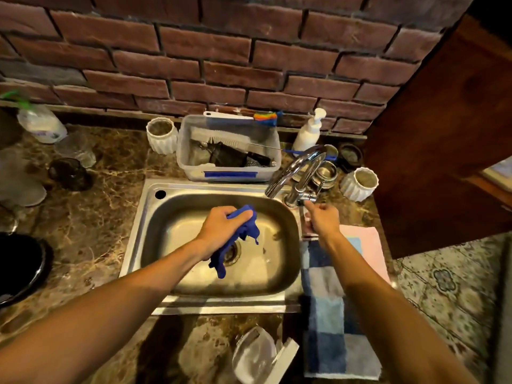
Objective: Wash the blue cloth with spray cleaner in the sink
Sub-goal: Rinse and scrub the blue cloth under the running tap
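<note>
My left hand point(221, 225) grips the bunched blue cloth point(243, 231) above the steel sink point(155, 217); its loose end hangs down over the drain point(231, 253). My right hand point(322, 218) is at the sink's right rim, thumb and forefinger pinching the tip of the chrome faucet's lever point(306, 198). The spout point(291, 170) arcs over the basin's back right corner, and no water is visible. A clear spray bottle with a white trigger point(257, 353) lies on the counter in front of the sink.
A plastic tub of brushes point(230, 176) stands behind the sink, with a white pump bottle point(309, 131) and white pots point(358, 184) nearby. A checked blue towel point(332, 314) lies right of the sink. A green-capped bottle point(41, 123), glassware and a black bowl point(19, 267) sit on the left.
</note>
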